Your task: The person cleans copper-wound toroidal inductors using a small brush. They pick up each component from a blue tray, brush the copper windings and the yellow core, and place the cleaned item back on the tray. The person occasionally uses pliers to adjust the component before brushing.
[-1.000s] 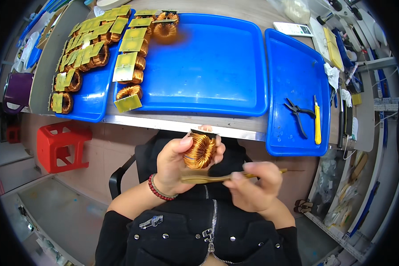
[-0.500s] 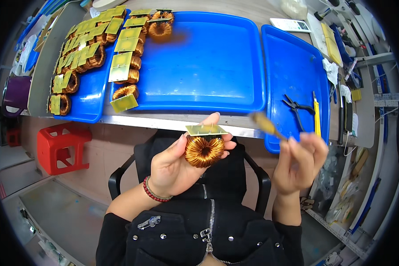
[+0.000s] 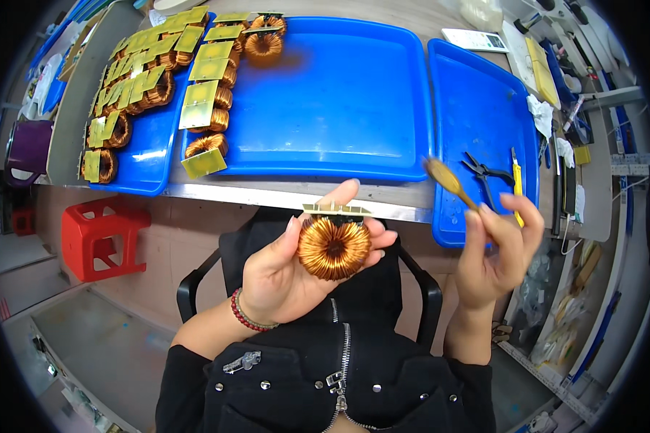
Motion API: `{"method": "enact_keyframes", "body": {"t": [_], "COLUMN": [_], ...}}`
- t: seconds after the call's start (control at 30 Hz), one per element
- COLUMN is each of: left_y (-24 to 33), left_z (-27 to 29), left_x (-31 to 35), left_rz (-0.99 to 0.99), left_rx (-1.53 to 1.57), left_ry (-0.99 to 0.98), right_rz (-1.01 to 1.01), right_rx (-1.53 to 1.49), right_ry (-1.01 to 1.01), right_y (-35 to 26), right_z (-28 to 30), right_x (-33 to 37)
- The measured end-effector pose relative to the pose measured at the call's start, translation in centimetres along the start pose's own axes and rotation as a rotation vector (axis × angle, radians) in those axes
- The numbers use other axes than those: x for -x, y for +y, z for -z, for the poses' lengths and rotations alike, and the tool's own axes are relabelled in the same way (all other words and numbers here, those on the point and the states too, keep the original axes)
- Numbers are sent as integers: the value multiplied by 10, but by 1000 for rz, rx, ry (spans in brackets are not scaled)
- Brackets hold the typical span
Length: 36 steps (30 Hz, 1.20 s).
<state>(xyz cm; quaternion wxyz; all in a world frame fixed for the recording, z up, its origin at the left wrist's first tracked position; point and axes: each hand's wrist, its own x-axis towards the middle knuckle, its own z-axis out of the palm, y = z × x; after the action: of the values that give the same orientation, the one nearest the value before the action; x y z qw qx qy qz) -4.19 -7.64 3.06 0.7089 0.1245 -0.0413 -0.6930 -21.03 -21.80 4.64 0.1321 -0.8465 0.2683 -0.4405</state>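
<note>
In my left hand (image 3: 282,270) I hold a toroidal coil (image 3: 334,249) wound with shiny copper wire. A small yellow-green board sits on the coil's top, seen nearly edge-on, with thin pins standing up from it. My fingers wrap behind the coil and the thumb presses its left side. To the right, my right hand (image 3: 495,252) pinches the thin handle of a small brush (image 3: 446,177) between thumb and fingers. The brush's darker tip points up and left, apart from the coil, near the gap between two blue trays.
Several similar coils with boards fill the left blue tray (image 3: 143,189); more line the left side of the middle blue tray (image 3: 325,171). Pliers (image 3: 484,177) and a yellow cutter (image 3: 516,184) lie in the right blue tray (image 3: 451,79). A red stool (image 3: 101,242) stands at left.
My left hand has tilted the coil, so its board now shows more edge-on. My right hand has shifted slightly right, and the brush has swung upward and looks sharper.
</note>
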Motion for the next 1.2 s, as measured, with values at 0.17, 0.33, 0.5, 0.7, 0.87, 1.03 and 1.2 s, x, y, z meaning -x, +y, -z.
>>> {"method": "enact_keyframes", "body": {"t": [0.17,0.33,0.5,0.7,0.87,1.03,1.2], "left_y": [-2,1,-2,-5,-5,0,0], "left_z": [1,0,7,9,4,8,20], "left_x": [-5,-5,-9,-8,-10,-7,-10], "left_rz": [-32,-71,-154,-117,-20,-41,3], "left_rx": [5,-113,-231,-156,-27,-88,162], "left_ry": [-49,-31,-92,6,27,98,15], "right_rz": [98,55,97,-12,165,-30,170], "right_rx": [-144,-125,-135,-499,-1,-107,145], "right_ry": [-43,-60,-330,-920,-89,110,-83], "right_y": [-17,-19,-35,-36,-15,-16,-4], "right_z": [5,15,12,17,-14,-10,-16], "right_x": [1,3,2,-11,-3,4,15]}}
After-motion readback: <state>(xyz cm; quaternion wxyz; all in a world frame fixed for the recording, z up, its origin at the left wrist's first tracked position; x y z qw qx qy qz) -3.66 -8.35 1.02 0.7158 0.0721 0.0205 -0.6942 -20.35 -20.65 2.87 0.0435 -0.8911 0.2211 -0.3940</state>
